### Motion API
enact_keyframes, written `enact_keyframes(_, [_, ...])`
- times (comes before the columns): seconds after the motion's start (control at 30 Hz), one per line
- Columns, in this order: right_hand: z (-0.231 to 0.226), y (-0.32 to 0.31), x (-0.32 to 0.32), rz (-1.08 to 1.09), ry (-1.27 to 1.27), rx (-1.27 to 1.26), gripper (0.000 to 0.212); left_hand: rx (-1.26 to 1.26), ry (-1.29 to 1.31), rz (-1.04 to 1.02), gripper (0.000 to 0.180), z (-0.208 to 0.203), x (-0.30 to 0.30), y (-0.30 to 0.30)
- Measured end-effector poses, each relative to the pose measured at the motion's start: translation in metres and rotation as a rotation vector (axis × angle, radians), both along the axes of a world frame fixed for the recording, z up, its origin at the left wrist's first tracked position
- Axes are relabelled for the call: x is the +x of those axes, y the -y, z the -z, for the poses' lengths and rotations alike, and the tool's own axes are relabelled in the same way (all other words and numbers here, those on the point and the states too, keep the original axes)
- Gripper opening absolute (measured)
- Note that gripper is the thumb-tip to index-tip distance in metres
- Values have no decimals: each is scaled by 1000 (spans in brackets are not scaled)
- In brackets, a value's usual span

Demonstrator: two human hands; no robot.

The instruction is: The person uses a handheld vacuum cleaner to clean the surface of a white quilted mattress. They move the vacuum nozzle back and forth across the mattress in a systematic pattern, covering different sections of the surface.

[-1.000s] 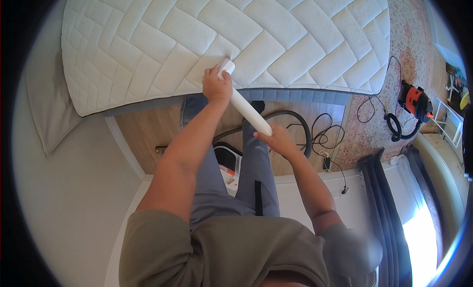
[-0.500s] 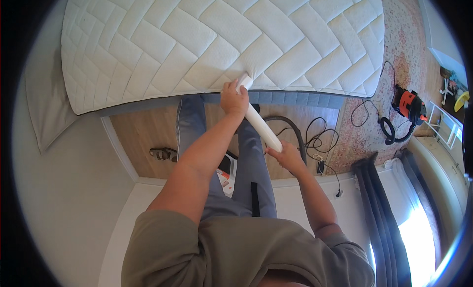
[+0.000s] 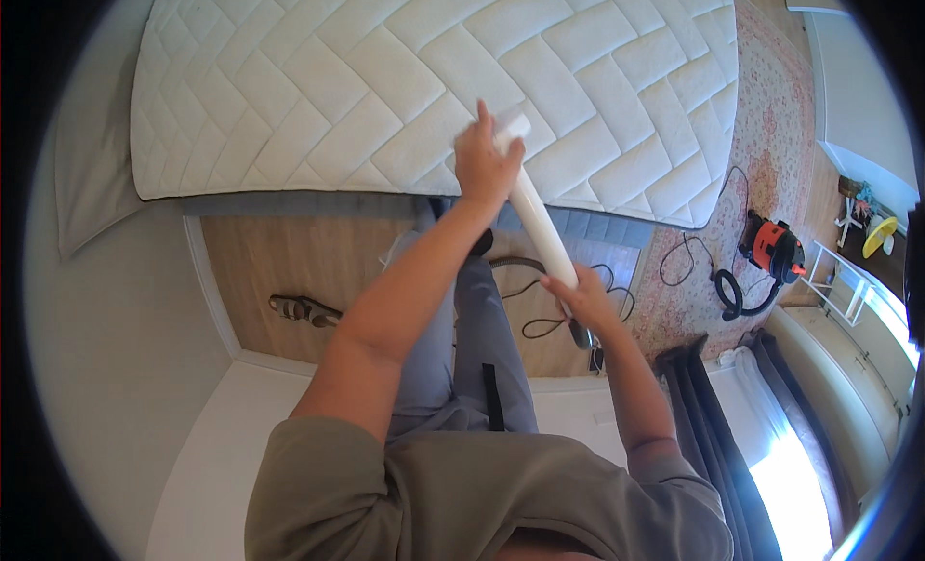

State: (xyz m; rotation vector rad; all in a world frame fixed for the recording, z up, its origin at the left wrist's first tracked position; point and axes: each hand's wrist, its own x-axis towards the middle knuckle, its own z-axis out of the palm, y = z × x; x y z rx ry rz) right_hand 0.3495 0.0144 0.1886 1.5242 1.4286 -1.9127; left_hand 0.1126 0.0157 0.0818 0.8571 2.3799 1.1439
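Note:
A white vacuum wand (image 3: 544, 228) slants from my right hand up over the near edge of the quilted white mattress (image 3: 385, 89). My right hand (image 3: 581, 296) is closed round its lower end, where a dark hose (image 3: 580, 333) joins. Near the upper end, my left hand (image 3: 487, 163) has its thumb across the wand, with the index finger raised and pointing away. Its other fingers are partly hidden and blurred. The wand's pale head (image 3: 513, 129) is smeared by motion and appears just above the mattress surface.
An orange and black canister vacuum (image 3: 774, 248) stands on the patterned rug (image 3: 771, 98) at right. Dark cables and hose loop over the wooden floor (image 3: 260, 248). Sandals (image 3: 303, 308) lie at left. Dark curtains (image 3: 708, 426) hang at lower right; a pillow (image 3: 96, 180) is at left.
Both hands and the wand have shifted right; the left hand and the wand's head have moved farther over the mattress. My left index finger has lifted, and the view has shifted slightly.

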Motion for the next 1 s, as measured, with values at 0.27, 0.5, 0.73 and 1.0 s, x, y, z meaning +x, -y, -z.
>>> enact_keyframes(0.27, [48, -110, -186, -95, -226, 84, 53, -31, -205, -127, 76, 29, -214, -106])
enact_keyframes(0.5, [97, -191, -270, -182, -123, 87, 58, -417, -169, -127, 64, 61, -297, -178])
enact_keyframes(0.73, [135, -207, -265, -191, -122, -52, 58, -470, -286, -169, 45, 103, -285, -189])
enact_keyframes(1.0, [117, -188, -251, -209, -82, -12, 60, -473, -240, -133, 42, 83, -267, -180])
